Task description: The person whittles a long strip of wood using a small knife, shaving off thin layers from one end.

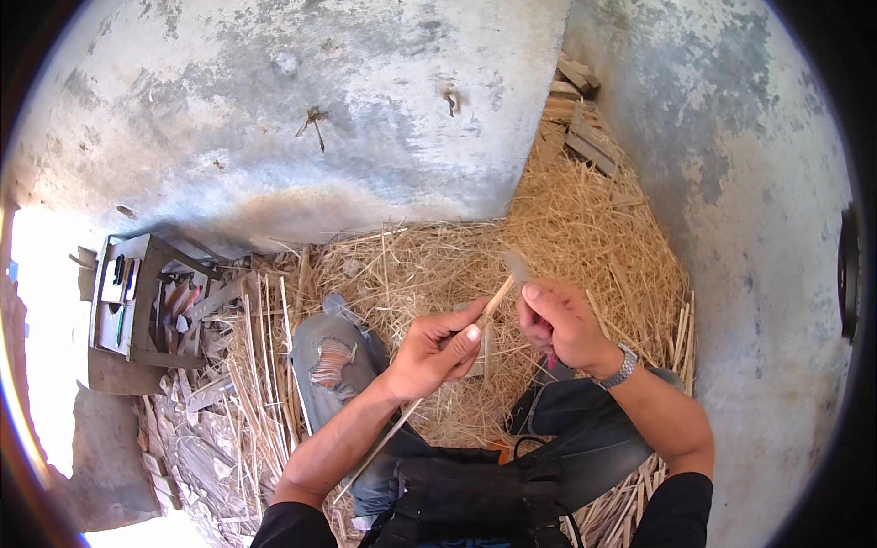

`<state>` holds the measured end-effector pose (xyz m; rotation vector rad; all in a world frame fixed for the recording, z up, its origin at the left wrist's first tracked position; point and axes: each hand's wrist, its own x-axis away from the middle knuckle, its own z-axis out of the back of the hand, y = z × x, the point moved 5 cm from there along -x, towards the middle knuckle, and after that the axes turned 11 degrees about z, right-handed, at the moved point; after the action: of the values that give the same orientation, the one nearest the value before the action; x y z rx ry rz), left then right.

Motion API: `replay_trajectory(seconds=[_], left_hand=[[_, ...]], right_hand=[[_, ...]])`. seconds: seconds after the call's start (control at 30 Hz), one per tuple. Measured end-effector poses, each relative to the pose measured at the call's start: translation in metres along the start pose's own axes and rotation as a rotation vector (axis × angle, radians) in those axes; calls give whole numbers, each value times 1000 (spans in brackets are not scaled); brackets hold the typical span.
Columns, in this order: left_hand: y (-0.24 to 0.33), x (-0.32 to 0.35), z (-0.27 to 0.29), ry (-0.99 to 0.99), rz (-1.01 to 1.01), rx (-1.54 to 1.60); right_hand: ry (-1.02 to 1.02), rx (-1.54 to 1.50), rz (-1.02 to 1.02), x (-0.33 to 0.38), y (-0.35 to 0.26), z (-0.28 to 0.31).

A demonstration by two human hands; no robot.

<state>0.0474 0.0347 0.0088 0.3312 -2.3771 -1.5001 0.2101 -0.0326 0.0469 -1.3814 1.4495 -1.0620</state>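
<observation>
A long, thin strip of pale wood or bamboo [498, 298] passes through my left hand [437, 351], its thumb and fingers closed round it. The strip slants up and right to its tip and trails down over my lap. My right hand [562, 324], with a metal watch [619, 367] at the wrist, is closed on a knife. The knife's grey blade [517, 266] points up beside the strip's upper end; I cannot tell whether they touch. Only a bit of its pinkish-red handle shows below my fist, the rest hidden by my fingers.
Straw-like shavings [585, 219] cover the floor ahead and between my bent legs. Long strips [265, 365] lie at my left, near a small wooden table [137, 265] bearing pens. Wood pieces [589, 137] sit in the far corner. Walls [301, 110] rise ahead and at right.
</observation>
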Motion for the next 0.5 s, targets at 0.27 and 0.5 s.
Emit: replay_trajectory(seconds=[0.27, 0.5], left_hand=[[-3, 0, 5, 211, 37, -111], [-1, -2, 0, 201, 81, -231]], right_hand=[[79, 661, 89, -1, -18, -11], [-78, 570, 75, -3, -13, -1]])
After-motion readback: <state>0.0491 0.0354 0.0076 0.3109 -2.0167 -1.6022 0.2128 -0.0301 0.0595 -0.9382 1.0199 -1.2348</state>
